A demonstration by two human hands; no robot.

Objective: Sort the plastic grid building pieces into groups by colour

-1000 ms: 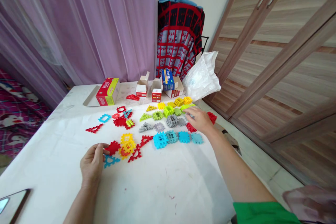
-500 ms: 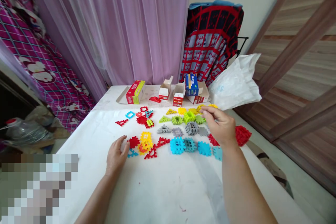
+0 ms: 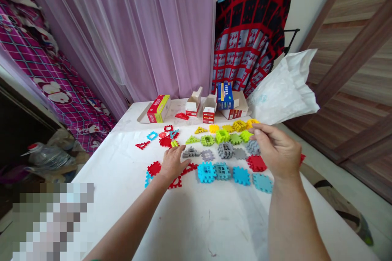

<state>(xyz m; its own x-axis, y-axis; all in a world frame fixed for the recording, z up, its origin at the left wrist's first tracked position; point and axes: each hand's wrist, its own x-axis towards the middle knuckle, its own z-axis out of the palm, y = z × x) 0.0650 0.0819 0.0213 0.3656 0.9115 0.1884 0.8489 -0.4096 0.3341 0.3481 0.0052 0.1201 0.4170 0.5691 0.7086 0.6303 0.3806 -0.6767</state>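
My left hand (image 3: 174,164) reaches over the left group of interlocking toy pieces, thumb apart from the fingers. Its fingertips are beside a small lime-green piece (image 3: 174,143); contact is unclear. A red toothed square (image 3: 154,168) lies left of that wrist, and red triangles (image 3: 175,182) lie partly under the hand. My right hand (image 3: 280,153) hovers at the right ends of the rows, thumb and index finger pinched together. Whatever they hold, if anything, is not distinguishable. Nearby lie lime-green pieces (image 3: 246,136), yellow pieces (image 3: 239,125) and a red toothed square (image 3: 256,163).
Grey pieces (image 3: 226,150) and blue pieces (image 3: 206,172) form rows on the white table (image 3: 196,220). Along the back edge stand a red-and-green box (image 3: 158,109), small open boxes (image 3: 209,110) and a blue box (image 3: 225,95). A white bag (image 3: 283,91) leans at the right.
My left hand has moved right and forward, over the yellow pieces. My right hand has shifted slightly right, uncovering the red square and light-blue piece. The view has turned a little.
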